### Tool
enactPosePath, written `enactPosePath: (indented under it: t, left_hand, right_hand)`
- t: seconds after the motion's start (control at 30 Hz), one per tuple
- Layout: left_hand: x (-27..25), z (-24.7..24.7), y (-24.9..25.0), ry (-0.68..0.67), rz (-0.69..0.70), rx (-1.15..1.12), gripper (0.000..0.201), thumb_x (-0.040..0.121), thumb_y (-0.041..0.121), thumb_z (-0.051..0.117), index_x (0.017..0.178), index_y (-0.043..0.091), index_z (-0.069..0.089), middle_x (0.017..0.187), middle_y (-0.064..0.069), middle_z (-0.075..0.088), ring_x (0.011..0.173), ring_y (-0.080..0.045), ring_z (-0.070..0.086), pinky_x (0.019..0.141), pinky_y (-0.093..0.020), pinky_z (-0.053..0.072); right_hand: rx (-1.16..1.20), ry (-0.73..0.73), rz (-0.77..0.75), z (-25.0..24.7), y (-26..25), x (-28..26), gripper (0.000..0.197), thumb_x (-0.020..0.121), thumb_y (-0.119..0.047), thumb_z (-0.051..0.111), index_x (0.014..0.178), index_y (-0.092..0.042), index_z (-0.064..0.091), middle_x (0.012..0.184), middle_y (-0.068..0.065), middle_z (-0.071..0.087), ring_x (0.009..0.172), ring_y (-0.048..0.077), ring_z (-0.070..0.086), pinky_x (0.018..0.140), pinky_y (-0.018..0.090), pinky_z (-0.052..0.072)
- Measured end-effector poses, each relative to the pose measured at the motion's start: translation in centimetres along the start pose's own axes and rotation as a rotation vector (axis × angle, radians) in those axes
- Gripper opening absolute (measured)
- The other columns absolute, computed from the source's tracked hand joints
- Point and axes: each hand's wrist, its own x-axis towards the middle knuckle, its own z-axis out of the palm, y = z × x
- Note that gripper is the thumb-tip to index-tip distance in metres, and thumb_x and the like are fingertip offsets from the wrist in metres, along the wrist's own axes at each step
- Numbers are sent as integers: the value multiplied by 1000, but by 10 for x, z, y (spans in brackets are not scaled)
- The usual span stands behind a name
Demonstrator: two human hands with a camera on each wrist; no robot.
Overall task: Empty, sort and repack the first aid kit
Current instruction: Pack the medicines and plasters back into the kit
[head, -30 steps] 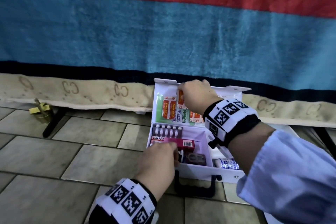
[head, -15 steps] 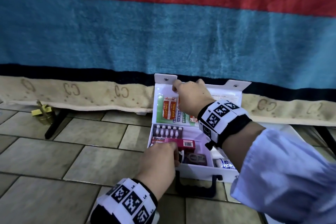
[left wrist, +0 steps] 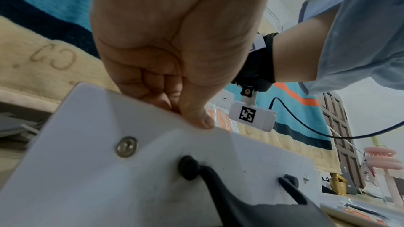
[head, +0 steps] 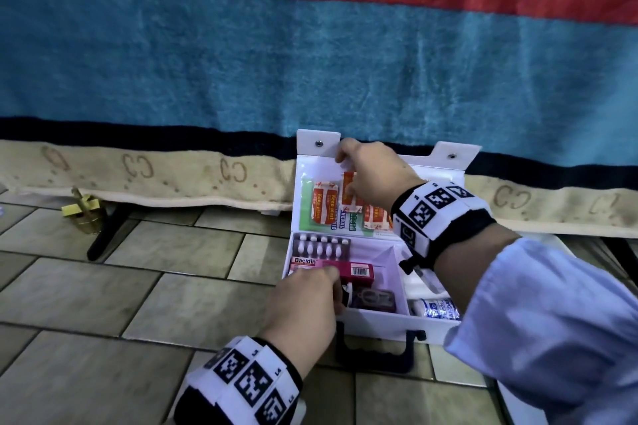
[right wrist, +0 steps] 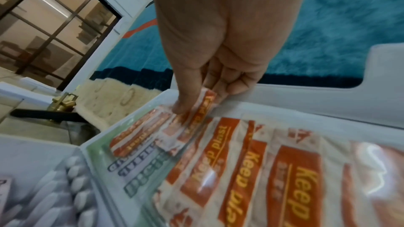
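The white first aid kit (head: 379, 319) lies open on the tiled floor, its lid (head: 431, 166) upright against the blanket. My right hand (head: 347, 176) is at the lid pocket and pinches one orange "Keep plast" plaster (right wrist: 196, 118) between thumb and fingers (right wrist: 198, 103). More plasters (head: 324, 207) sit in the pocket. My left hand (head: 335, 286) grips the box's front wall, thumb outside (left wrist: 186, 111). Inside lie a blister pack of white pills (head: 321, 247), a pink Bacidin box (head: 331, 267) and a bandage roll (head: 436, 309).
A blue and red striped blanket (head: 310, 62) hangs right behind the kit. A brass padlock (head: 83, 214) and a black leg (head: 107, 235) stand at the left. The kit's black handle (head: 376, 352) points toward me. Bare tiles (head: 138, 286) lie to the left.
My right hand has shifted slightly over the lid pocket and keeps its pinch on a plaster. The left hand has stayed on the box's front wall.
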Motion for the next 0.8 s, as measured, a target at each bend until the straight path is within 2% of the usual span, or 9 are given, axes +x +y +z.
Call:
enactPosePath:
  t: [0.1,0.2,0.3,0.4,0.47,0.57,0.7,0.8]
  left_hand:
    - [-1,-2,1,6,6,-18,16,85,13,56,90,28,58,100,4,65,98,-19,59,71,-29,45]
    - [-2,-3,1,5,6,-34,17,85,12,55,90,28,59,101,4,65,99,-18,59,72,-29,45]
    - [-2,-4,2,1,11,-32,17,86,12,54,90,28,59,101,4,65,99,-18,58,72,-28,44]
    - [-3,-6,2,6,0,-46,15,86,13,55,89,28,59,100,4,65,98,-18,58,73,-28,46]
    - [-3,-6,2,0,-6,-56,16,85,13,55,88,28,59,100,4,65,98,-18,59,75,-29,48]
    - [-4,-6,3,-10,-8,-69,19,84,10,53,89,27,60,99,4,67,97,-18,59,77,-31,51]
    - [-4,-9,4,-3,-7,-62,18,86,12,53,91,27,60,103,3,64,99,-20,59,75,-30,48]
    - [-6,-10,5,3,0,-66,18,87,11,52,89,28,59,104,3,64,98,-19,58,73,-29,46]
  right_hand:
    - [-67,8,-24,4,3,-1,33,84,1,47,108,-22,50,103,3,69,103,28,54,85,32,43]
    - [-176,15,-81,14,2,-4,37,83,5,40,104,-24,47,93,-1,71,92,24,59,92,35,36]
    - [-170,13,-110,14,0,-5,44,83,7,41,116,-22,46,104,2,70,93,25,61,91,35,33]
    - [-68,42,-75,11,2,-6,48,83,5,53,122,-22,45,118,2,64,105,25,57,88,32,41]
    - [-61,44,-31,12,3,-5,46,83,6,50,118,-23,45,108,2,67,103,27,54,86,33,42]
    - [-116,39,-20,18,3,-6,42,82,7,42,111,-23,44,94,0,70,95,25,57,91,35,37]
    - [-144,29,-71,15,3,-8,37,85,3,40,111,-21,49,96,-1,71,93,21,62,92,34,30]
    - [-165,16,-90,13,4,-9,35,87,-2,47,115,-23,49,107,0,68,101,22,59,93,35,30]
